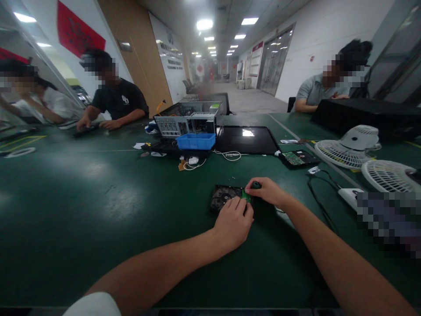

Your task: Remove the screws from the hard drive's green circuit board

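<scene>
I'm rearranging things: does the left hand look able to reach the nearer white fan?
Probably not directly: the right forearm lies between the left hand, resting on the hard drive, and the nearer fan.

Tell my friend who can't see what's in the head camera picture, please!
A person's left hand rests on a hard drive on a green table while the right hand holds a dark tool at the drive. Behind are a blue tray and an open computer case; other people sit at the table.

hard drive [217, 200]: black, green board [245, 195] | bin [196, 141]: blue | tabletop [115, 202]: dark green | fans [358, 137]: white
</scene>
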`<action>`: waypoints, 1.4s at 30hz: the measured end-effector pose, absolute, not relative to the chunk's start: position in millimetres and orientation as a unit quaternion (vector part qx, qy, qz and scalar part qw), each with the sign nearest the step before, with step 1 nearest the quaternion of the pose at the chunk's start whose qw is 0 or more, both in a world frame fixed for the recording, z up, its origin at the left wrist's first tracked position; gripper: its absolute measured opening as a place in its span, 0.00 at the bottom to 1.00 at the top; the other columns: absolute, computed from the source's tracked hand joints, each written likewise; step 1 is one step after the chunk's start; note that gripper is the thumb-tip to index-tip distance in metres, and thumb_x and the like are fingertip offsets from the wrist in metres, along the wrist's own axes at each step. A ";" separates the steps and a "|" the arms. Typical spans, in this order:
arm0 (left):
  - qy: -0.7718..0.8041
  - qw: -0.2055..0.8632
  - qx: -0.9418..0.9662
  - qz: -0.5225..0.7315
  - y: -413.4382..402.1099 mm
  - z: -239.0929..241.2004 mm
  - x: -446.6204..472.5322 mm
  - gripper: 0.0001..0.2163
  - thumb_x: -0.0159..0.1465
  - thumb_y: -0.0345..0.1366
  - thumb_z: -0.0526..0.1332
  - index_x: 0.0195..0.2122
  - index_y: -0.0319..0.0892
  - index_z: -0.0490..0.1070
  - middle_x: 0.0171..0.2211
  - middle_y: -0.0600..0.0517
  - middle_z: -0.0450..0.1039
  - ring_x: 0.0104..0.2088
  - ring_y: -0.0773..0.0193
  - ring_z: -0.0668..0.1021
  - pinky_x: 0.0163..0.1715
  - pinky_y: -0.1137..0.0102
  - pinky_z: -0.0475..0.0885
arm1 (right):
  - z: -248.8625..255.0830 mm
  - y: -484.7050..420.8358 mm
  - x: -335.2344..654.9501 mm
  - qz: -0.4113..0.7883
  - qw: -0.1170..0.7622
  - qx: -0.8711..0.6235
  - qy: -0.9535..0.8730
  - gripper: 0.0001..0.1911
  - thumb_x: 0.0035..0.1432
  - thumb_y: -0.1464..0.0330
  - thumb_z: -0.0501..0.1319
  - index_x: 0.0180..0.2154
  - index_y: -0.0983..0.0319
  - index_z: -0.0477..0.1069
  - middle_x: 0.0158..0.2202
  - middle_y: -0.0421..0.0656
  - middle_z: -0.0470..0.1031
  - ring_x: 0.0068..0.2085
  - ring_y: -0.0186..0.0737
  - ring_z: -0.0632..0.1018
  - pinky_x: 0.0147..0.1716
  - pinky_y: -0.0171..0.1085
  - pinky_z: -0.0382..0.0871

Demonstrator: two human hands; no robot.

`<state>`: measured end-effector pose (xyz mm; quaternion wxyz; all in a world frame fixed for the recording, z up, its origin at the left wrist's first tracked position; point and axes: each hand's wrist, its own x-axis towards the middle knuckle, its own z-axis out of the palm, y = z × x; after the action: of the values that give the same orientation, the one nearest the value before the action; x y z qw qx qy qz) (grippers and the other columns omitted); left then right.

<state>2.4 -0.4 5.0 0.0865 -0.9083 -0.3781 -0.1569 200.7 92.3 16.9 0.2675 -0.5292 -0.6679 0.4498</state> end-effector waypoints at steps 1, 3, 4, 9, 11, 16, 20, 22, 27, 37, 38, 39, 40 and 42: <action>-0.378 0.087 -0.908 -0.157 -0.6 5.4 2.5 0.19 0.73 0.39 0.57 0.60 0.32 0.70 0.53 0.35 0.74 0.55 0.45 0.74 0.52 0.54 0.73 | 16.4 92.6 200.1 0.469 0.267 -0.536 -0.649 0.10 0.54 0.63 0.70 0.36 0.62 0.78 0.28 0.40 0.77 0.29 0.35 0.74 0.29 0.35 0.65; -0.380 0.088 -0.907 -0.158 -1.0 5.7 2.7 0.19 0.73 0.38 0.56 0.59 0.32 0.70 0.53 0.35 0.74 0.55 0.45 0.74 0.53 0.54 0.72 | 15.6 93.3 199.2 0.497 0.265 -0.550 -0.617 0.12 0.52 0.63 0.71 0.36 0.62 0.78 0.26 0.39 0.75 0.26 0.32 0.70 0.24 0.33 0.59; -0.380 0.089 -0.907 -0.159 -1.2 5.5 2.7 0.18 0.73 0.38 0.56 0.59 0.32 0.70 0.54 0.35 0.74 0.55 0.45 0.74 0.53 0.54 0.72 | 15.2 93.7 199.0 0.509 0.264 -0.555 -0.603 0.13 0.51 0.62 0.72 0.36 0.62 0.77 0.25 0.38 0.73 0.25 0.31 0.68 0.22 0.32 0.55; -0.379 0.088 -0.907 -0.160 -0.9 4.2 2.8 0.19 0.73 0.38 0.56 0.60 0.32 0.69 0.54 0.35 0.73 0.56 0.46 0.74 0.53 0.54 0.72 | 13.7 96.7 200.0 0.555 0.269 -0.550 -0.564 0.17 0.47 0.62 0.74 0.36 0.63 0.77 0.23 0.37 0.69 0.24 0.30 0.65 0.20 0.31 0.50; -0.380 0.087 -0.907 -0.158 -0.7 4.5 2.9 0.19 0.73 0.38 0.56 0.60 0.32 0.69 0.54 0.35 0.73 0.55 0.46 0.74 0.52 0.54 0.73 | 13.2 97.3 200.3 0.562 0.270 -0.547 -0.559 0.16 0.46 0.63 0.74 0.36 0.63 0.77 0.23 0.37 0.69 0.24 0.29 0.64 0.20 0.30 0.49; -0.379 0.089 -0.908 -0.157 -0.8 6.0 2.4 0.19 0.73 0.38 0.56 0.60 0.33 0.69 0.53 0.35 0.73 0.55 0.45 0.74 0.50 0.54 0.73 | 11.3 97.7 200.6 0.564 0.274 -0.542 -0.559 0.17 0.46 0.63 0.75 0.36 0.63 0.77 0.23 0.37 0.69 0.24 0.29 0.65 0.19 0.30 0.49; -0.378 0.088 -0.908 -0.158 -1.3 5.4 1.8 0.19 0.73 0.38 0.56 0.60 0.33 0.69 0.53 0.35 0.73 0.55 0.45 0.74 0.51 0.54 0.73 | 9.5 97.7 201.5 0.556 0.276 -0.548 -0.561 0.17 0.46 0.63 0.75 0.37 0.63 0.76 0.23 0.37 0.70 0.24 0.30 0.66 0.20 0.30 0.50; -0.381 0.087 -0.907 -0.158 -1.4 5.0 1.8 0.19 0.73 0.38 0.56 0.60 0.33 0.69 0.53 0.35 0.73 0.55 0.45 0.74 0.51 0.54 0.73 | 9.0 97.1 201.4 0.553 0.279 -0.552 -0.559 0.17 0.46 0.63 0.75 0.37 0.62 0.76 0.24 0.38 0.71 0.24 0.29 0.66 0.20 0.29 0.50; -0.380 0.085 -0.908 -0.156 -1.6 5.9 2.2 0.19 0.73 0.38 0.56 0.60 0.33 0.69 0.53 0.36 0.73 0.55 0.45 0.74 0.50 0.54 0.73 | 8.3 96.1 202.9 0.558 0.292 -0.551 -0.548 0.18 0.49 0.60 0.74 0.38 0.63 0.77 0.22 0.37 0.68 0.23 0.28 0.63 0.19 0.29 0.49; -0.376 0.080 -0.909 -0.163 -1.8 7.9 1.8 0.18 0.73 0.38 0.56 0.60 0.33 0.69 0.53 0.35 0.73 0.55 0.46 0.74 0.50 0.54 0.73 | 13.1 91.7 203.4 0.546 0.301 -0.556 -0.549 0.17 0.48 0.60 0.74 0.37 0.63 0.77 0.22 0.37 0.67 0.23 0.29 0.64 0.19 0.30 0.49; -0.375 0.080 -0.909 -0.163 -1.6 7.4 1.9 0.18 0.73 0.38 0.56 0.60 0.33 0.69 0.53 0.35 0.73 0.55 0.46 0.74 0.50 0.54 0.73 | 13.7 90.5 201.6 0.543 0.297 -0.558 -0.552 0.16 0.49 0.61 0.73 0.37 0.63 0.77 0.21 0.36 0.67 0.23 0.29 0.64 0.19 0.30 0.49; -0.375 0.081 -0.909 -0.162 -1.4 6.5 2.1 0.18 0.73 0.38 0.57 0.60 0.33 0.69 0.53 0.35 0.73 0.55 0.46 0.74 0.50 0.54 0.73 | 14.4 89.9 200.5 0.542 0.295 -0.558 -0.554 0.15 0.49 0.61 0.73 0.36 0.63 0.77 0.21 0.36 0.67 0.23 0.29 0.64 0.19 0.30 0.50; -0.376 0.083 -0.909 -0.162 -1.2 5.4 2.3 0.18 0.73 0.38 0.57 0.60 0.33 0.69 0.53 0.35 0.73 0.55 0.46 0.74 0.51 0.54 0.73 | 15.3 89.8 200.5 0.544 0.297 -0.556 -0.554 0.15 0.49 0.61 0.73 0.36 0.63 0.77 0.21 0.36 0.66 0.23 0.30 0.64 0.19 0.30 0.50; -0.378 0.088 -0.907 -0.163 -0.9 2.7 2.7 0.18 0.72 0.37 0.58 0.59 0.33 0.69 0.53 0.35 0.73 0.55 0.45 0.74 0.51 0.54 0.73 | 18.2 91.9 204.7 0.555 0.323 -0.547 -0.537 0.14 0.50 0.62 0.73 0.35 0.63 0.76 0.23 0.38 0.69 0.24 0.30 0.64 0.19 0.31 0.51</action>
<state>2.7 -0.9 2.7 0.0880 -0.9073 -0.3777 -0.1625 204.7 91.9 18.2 0.3226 -0.5472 -0.5369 0.5552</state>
